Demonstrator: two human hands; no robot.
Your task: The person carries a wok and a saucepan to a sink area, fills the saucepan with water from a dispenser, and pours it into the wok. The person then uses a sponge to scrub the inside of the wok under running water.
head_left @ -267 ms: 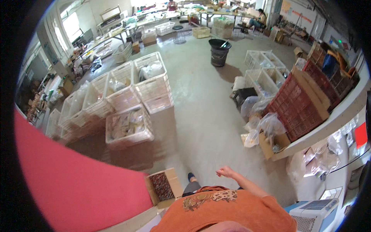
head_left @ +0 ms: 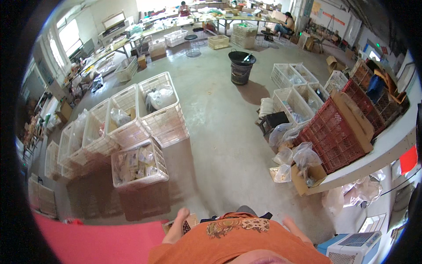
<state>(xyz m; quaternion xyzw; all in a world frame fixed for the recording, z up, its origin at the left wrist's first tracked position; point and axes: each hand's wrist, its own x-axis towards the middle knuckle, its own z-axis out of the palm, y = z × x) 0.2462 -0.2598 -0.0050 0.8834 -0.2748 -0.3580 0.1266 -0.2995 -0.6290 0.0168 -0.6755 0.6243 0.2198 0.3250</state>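
Note:
My left hand [head_left: 183, 215] hangs at my left side, just in front of the cardboard box [head_left: 193, 218]. Dark reddish-brown small pieces [head_left: 186, 227] show in that box, which my left arm and orange shirt partly cover. Whether the hand touches the box I cannot make out, and its fingers are too small and soft to read. On the other side, my right hand [head_left: 288, 221] swings low beside my body, smeared by motion. Nothing can be made out in either hand. The pink surface [head_left: 110, 240] lies to my left.
White plastic crates [head_left: 162, 123] with bagged goods line the left; a low crate [head_left: 140, 165] stands nearest. A black bucket [head_left: 241, 68] stands ahead. Red crates [head_left: 336, 132], plastic bags and white crates [head_left: 290, 103] flank the right. Two people sit by far tables.
My view has shifted forward past the pink surface. My left hand has come into view near the box, and my right hand has dropped back toward my side.

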